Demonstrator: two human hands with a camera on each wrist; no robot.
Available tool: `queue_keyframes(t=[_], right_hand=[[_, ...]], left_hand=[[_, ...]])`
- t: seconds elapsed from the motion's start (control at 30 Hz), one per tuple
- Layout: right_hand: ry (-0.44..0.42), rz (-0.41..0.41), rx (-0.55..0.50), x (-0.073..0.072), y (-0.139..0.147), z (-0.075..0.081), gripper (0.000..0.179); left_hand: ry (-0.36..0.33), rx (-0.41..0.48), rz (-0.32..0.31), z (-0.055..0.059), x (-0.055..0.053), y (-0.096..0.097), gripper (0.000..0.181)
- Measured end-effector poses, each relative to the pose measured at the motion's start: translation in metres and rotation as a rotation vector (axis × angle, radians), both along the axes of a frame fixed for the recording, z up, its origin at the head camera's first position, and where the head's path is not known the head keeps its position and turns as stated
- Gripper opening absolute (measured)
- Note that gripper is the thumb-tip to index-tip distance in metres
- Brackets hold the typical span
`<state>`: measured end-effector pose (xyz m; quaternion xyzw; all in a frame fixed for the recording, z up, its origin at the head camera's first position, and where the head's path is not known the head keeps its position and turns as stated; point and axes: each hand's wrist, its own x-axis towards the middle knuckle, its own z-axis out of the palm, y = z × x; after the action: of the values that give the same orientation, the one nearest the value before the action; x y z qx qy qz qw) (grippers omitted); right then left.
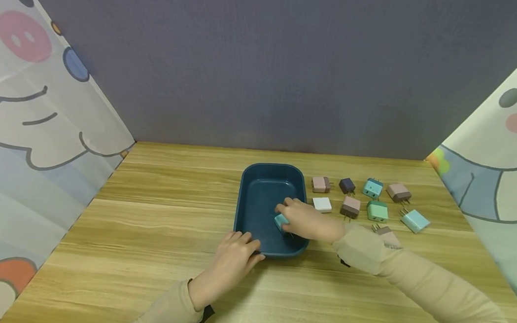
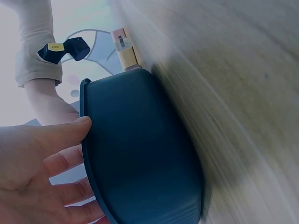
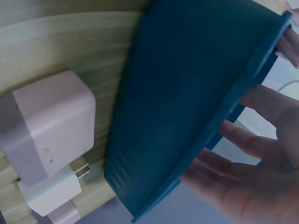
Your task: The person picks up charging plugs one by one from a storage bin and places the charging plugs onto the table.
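Note:
A dark blue plastic tub stands on the wooden table. At its near left corner my left hand holds the rim, thumb outside and fingers over the edge, as the left wrist view also shows. My right hand reaches over the right rim into the tub and grips a light blue plug adapter low inside it. In the right wrist view the tub wall hides that adapter. A pink and brown adapter and a white one lie just outside the wall.
Several more plug adapters lie to the tub's right, among them a dark purple one, a green one and a pale blue one. One pink-brown adapter lies beside my right sleeve. A grey partition closes the back.

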<state>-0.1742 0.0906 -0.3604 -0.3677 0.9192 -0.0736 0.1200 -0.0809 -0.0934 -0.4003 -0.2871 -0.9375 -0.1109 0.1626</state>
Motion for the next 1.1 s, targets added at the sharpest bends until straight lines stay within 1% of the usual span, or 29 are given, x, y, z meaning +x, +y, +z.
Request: queue_keyframes(t=[0.2,0.37,0.47,0.73,0.83,1.1], right_hand=[[0.013,0.009,-0.007,0.001,-0.002,-0.007,0.037],[0.068,0.043,-0.015,0.0,-0.003,-0.012,0.038],[0.09,0.048,-0.008,0.0,-0.004,-0.015,0.038],[0.076,0.016,0.042,0.0,-0.007,-0.02,0.044],[0.071,0.008,0.062,0.0,-0.007,-0.022,0.045],[0.061,-0.005,0.075,0.0,-0.009,-0.025,0.045]], left_hand=[[-0.02,-0.007,0.0,0.001,0.0,0.0,0.015],[-0.015,-0.01,-0.003,0.001,0.0,0.0,0.015],[-0.018,-0.009,-0.004,0.001,0.0,0.0,0.015],[-0.041,-0.016,-0.003,0.001,0.001,0.0,0.016],[-0.039,-0.017,-0.002,0.001,0.001,0.0,0.016],[-0.025,-0.004,-0.002,0.0,0.001,0.0,0.016]])
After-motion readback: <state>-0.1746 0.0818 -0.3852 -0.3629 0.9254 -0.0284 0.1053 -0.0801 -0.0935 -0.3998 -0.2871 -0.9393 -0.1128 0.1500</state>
